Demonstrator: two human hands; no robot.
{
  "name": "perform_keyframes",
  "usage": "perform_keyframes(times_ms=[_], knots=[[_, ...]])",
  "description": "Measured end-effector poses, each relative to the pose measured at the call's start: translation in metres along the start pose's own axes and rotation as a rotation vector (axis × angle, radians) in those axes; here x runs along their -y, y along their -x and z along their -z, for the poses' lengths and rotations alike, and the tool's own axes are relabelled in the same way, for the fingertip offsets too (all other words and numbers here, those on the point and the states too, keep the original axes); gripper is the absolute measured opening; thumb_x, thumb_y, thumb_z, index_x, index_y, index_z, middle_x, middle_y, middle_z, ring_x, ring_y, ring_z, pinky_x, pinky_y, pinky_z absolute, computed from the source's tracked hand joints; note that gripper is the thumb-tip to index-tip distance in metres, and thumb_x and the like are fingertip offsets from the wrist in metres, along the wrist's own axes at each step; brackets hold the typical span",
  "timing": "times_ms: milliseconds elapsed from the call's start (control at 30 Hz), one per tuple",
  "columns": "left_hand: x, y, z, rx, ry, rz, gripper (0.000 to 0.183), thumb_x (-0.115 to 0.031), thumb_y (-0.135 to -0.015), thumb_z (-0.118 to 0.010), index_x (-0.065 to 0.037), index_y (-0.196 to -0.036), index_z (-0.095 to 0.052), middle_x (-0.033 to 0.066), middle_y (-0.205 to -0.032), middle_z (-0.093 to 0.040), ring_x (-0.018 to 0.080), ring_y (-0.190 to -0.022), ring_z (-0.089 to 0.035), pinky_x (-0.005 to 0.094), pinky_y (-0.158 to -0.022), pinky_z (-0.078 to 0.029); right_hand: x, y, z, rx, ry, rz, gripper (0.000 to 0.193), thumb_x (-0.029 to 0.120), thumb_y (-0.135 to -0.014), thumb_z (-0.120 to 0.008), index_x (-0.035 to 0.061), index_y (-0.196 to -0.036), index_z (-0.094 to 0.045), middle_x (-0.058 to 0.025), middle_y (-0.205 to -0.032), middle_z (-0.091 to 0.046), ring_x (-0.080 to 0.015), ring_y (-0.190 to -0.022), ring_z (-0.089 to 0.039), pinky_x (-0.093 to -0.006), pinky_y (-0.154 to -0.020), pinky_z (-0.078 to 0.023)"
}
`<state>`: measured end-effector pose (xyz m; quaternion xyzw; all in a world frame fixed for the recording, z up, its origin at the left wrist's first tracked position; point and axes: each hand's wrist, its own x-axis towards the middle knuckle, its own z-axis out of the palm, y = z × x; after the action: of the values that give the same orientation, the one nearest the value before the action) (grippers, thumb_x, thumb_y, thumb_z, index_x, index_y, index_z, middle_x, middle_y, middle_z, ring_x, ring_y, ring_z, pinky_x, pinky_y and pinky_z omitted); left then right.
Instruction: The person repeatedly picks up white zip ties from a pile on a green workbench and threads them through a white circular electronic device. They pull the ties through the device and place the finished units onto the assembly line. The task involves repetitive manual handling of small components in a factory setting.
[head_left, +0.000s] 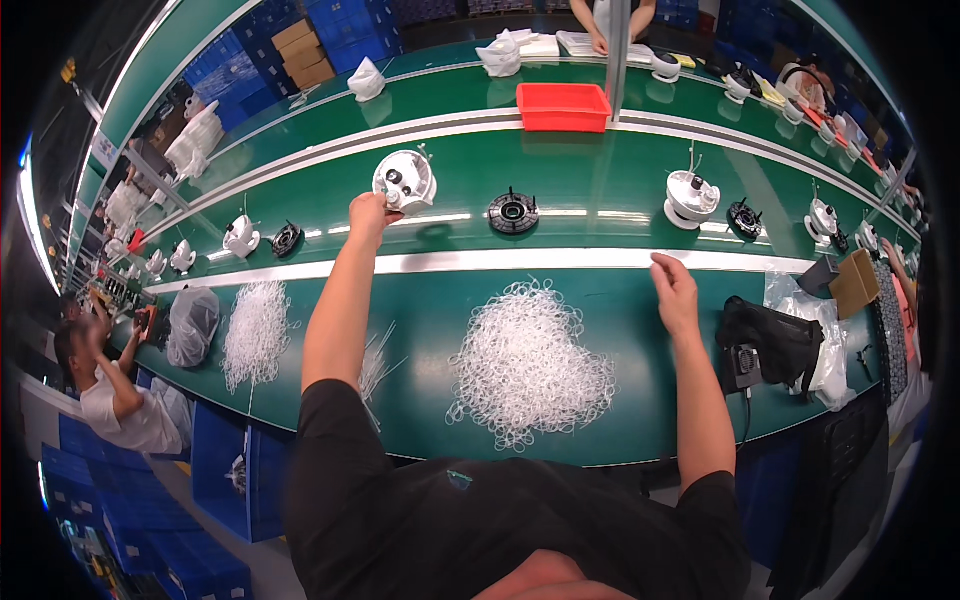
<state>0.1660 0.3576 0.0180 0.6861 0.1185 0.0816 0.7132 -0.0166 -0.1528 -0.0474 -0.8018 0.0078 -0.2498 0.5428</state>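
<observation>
My left hand (372, 214) is closed on the lower edge of a white round camera housing (405, 181), held above the far green belt with its dark lenses facing me. My right hand (674, 290) hovers over the bench near the white rail, fingers apart and nothing in them. A black round ring base (513, 212) lies on the belt between my hands. Farther right on the belt stands another white camera housing (691, 198), with a second black ring base (744, 220) beside it. A big pile of small white plastic rings (531, 365) covers the bench in front of me.
Left of my left arm lies another heap of white rings (257, 332), by a clear plastic bag (193, 326). A red tray (563, 107) sits beyond the belt. At right are a black bag (768, 338) and a cardboard box (855, 283). A co-worker (125, 390) sits at left.
</observation>
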Motion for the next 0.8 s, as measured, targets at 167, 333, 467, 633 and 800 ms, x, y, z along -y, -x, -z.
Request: perform_keyframes(times_ms=[167, 333, 467, 633, 800], knots=[[-0.028, 0.08, -0.092, 0.287, 0.009, 0.03, 0.027, -0.003, -0.088, -0.045, 0.009, -0.109, -0.058, 0.0187, -0.098, -0.068, 0.0278, -0.081, -0.07, 0.0381, -0.07, -0.061, 0.089, 0.0, -0.027, 0.161, 0.064, 0.195, 0.037, 0.019, -0.095, -0.063, 0.0027, -0.128, -0.059, -0.0096, -0.095, -0.06, -0.0206, -0.081, -0.059, -0.0319, -0.072, -0.048], [-0.012, 0.158, -0.191, 0.642, -0.108, 0.129, 0.026, -0.003, -0.087, -0.048, 0.008, -0.107, -0.062, 0.0178, -0.097, -0.07, 0.0263, -0.079, -0.071, 0.0335, -0.066, -0.06, 0.095, -0.005, -0.029, -0.014, 0.136, 0.168, 0.04, 0.026, -0.098, -0.057, -0.0005, -0.128, -0.057, -0.0152, -0.094, -0.059, -0.0318, -0.087, -0.06, -0.04, -0.078, -0.048], [0.009, 0.205, -0.242, 0.781, -0.146, 0.209, 0.027, -0.012, -0.091, -0.053, 0.007, -0.108, -0.062, 0.0139, -0.097, -0.07, 0.0211, -0.078, -0.07, 0.0291, -0.066, -0.06, 0.072, 0.003, 0.006, -0.176, 0.288, 0.168, 0.027, 0.02, -0.098, -0.055, 0.0021, -0.114, -0.066, -0.0168, -0.089, -0.06, -0.0355, -0.084, -0.061, -0.0435, -0.073, -0.047], [0.02, 0.234, -0.272, 0.878, -0.293, 0.234, 0.024, -0.007, -0.09, -0.053, 0.011, -0.104, -0.061, 0.0163, -0.095, -0.068, 0.0217, -0.079, -0.07, 0.0293, -0.066, -0.061, 0.052, 0.012, 0.043, -0.157, 0.236, 0.073, 0.023, 0.019, -0.096, -0.058, 0.0009, -0.104, -0.07, -0.0153, -0.082, -0.06, -0.029, -0.074, -0.06, -0.0374, -0.069, -0.046], [0.027, 0.247, -0.281, 0.928, -0.375, 0.27, 0.022, -0.007, -0.089, -0.056, 0.011, -0.102, -0.061, 0.0157, -0.094, -0.068, 0.0213, -0.076, -0.07, 0.0291, -0.067, -0.061, 0.019, 0.01, 0.051, -0.11, -0.231, -0.148, 0.023, 0.019, -0.093, -0.064, -0.0015, -0.1, -0.07, -0.0088, -0.087, -0.067, -0.0187, -0.081, -0.063, -0.0318, -0.073, -0.048]])
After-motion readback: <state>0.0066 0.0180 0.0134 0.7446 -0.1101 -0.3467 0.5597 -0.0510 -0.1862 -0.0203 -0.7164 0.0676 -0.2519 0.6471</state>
